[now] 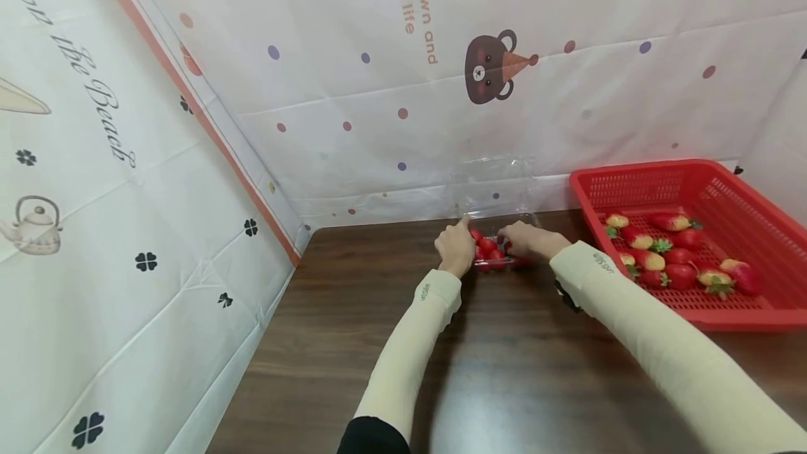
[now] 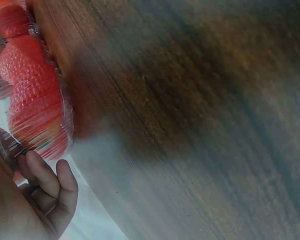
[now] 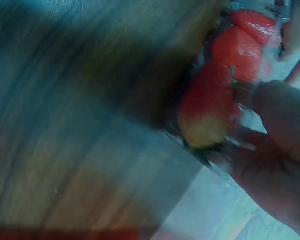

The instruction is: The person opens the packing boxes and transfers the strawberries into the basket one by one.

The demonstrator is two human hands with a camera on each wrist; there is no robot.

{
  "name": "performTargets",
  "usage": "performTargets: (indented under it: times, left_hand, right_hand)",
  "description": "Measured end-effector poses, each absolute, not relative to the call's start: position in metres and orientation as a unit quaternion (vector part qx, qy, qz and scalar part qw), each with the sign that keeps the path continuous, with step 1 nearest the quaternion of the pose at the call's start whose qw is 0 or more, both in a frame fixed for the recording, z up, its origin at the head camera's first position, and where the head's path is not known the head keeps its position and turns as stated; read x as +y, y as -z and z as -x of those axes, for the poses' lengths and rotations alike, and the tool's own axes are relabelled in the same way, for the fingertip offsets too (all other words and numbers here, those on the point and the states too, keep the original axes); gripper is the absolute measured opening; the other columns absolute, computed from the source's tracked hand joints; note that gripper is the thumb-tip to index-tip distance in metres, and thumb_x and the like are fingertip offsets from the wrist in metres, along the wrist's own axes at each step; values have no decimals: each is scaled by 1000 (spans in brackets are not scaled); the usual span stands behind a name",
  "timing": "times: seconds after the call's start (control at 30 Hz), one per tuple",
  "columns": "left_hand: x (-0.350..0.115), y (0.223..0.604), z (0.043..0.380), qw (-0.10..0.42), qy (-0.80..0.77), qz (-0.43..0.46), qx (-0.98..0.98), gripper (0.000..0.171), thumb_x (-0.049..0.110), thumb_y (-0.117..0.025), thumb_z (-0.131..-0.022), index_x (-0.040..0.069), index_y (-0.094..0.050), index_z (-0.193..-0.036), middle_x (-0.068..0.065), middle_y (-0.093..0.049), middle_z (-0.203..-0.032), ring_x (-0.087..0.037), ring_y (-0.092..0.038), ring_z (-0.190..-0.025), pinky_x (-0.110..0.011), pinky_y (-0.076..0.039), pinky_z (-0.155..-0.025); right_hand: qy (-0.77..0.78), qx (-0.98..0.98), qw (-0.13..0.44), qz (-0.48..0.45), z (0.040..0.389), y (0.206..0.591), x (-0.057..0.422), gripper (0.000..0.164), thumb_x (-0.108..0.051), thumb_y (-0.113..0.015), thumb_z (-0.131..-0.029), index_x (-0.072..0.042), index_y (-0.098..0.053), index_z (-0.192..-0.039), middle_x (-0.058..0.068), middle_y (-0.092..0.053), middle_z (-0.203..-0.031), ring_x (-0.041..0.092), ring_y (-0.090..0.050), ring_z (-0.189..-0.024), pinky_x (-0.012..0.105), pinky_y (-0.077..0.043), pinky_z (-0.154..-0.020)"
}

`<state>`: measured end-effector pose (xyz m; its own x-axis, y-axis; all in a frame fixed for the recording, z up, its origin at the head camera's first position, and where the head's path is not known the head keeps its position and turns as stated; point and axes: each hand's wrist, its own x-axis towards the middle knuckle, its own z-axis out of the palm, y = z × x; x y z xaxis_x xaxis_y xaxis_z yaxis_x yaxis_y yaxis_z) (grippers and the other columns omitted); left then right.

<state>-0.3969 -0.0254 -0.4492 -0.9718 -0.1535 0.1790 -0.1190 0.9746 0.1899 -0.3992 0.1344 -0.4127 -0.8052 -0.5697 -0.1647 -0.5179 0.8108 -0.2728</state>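
A clear plastic box with a raised see-through lid stands at the table's far edge. Red strawberries fill part of it. My left hand grips the box's left side, its fingers bent at the plastic edge in the left wrist view; the thumb is hidden there. Over the right end of the box, my right hand holds a strawberry between thumb and fingers. That strawberry has a pale base and green leaves, and lies at the box's corner beside other strawberries.
A red slotted basket with several strawberries stands at the right, close to my right forearm. The dark wooden table meets a printed white sheet at the back and another at the left.
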Motion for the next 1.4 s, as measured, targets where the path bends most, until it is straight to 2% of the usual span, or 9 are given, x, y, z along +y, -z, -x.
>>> performTargets:
  times: [0.17, 0.4, 0.77, 1.0, 1.13, 1.27, 1.4]
  left_hand:
    - [-23, 450, 391, 122, 89, -58, -987, 50, 22, -67, -93, 38, -59, -140, -8, -79, -99, -26, -76, -81, -37, -52, -57]
    - [-21, 452, 393, 122, 96, -52, -986, 53, 24, -70, -91, 40, -58, -141, -8, -80, -102, -26, -77, -84, -39, -56, -62]
    - [-20, 455, 393, 88, 92, -45, -991, 54, 26, -68, -94, 40, -55, -145, -8, -79, -105, -26, -76, -86, -38, -54, -62]
    - [-21, 450, 399, 104, 77, -51, -990, 46, 28, -67, -95, 39, -59, -138, -7, -79, -103, -25, -76, -84, -38, -56, -64]
    - [-23, 452, 403, 103, 66, -58, -991, 46, 27, -64, -97, 41, -58, -140, -7, -79, -105, -25, -76, -84, -38, -57, -65]
    - [-25, 454, 404, 98, 61, -52, -992, 46, 28, -62, -98, 40, -56, -142, -8, -79, -105, -26, -76, -85, -38, -57, -65]
    - [-25, 452, 404, 97, 64, -54, -992, 45, 26, -61, -99, 40, -56, -141, -8, -79, -107, -26, -76, -86, -40, -58, -68]
  right_hand:
    - [102, 956, 92, 260, 399, 422, 135, 28, 6, -64, -86, 4, -70, -113, 20, -73, -102, 27, -66, -82, 45, -58, -82]
    - [84, 959, 53, 266, 404, 428, 136, 22, 8, -67, -78, -2, -75, -96, 15, -74, -92, 29, -69, -81, 45, -58, -78]
    - [100, 960, 62, 253, 400, 437, 145, 20, 0, -70, -81, -1, -74, -101, 16, -74, -93, 28, -65, -80, 45, -58, -79]
    - [108, 960, 54, 252, 401, 428, 141, 18, 5, -64, -84, 0, -74, -97, 16, -73, -90, 26, -65, -75, 44, -59, -77]
    - [100, 961, 53, 252, 401, 418, 135, 17, 6, -65, -84, 1, -74, -98, 16, -73, -90, 26, -64, -76, 43, -58, -77]
    - [87, 964, 24, 250, 402, 402, 132, 11, 5, -70, -82, 1, -71, -93, 15, -70, -86, 29, -64, -78, 44, -57, -76]
    - [74, 969, -11, 237, 403, 383, 130, 9, -3, -77, -83, -2, -68, -87, 15, -69, -86, 33, -67, -83, 48, -58, -75]
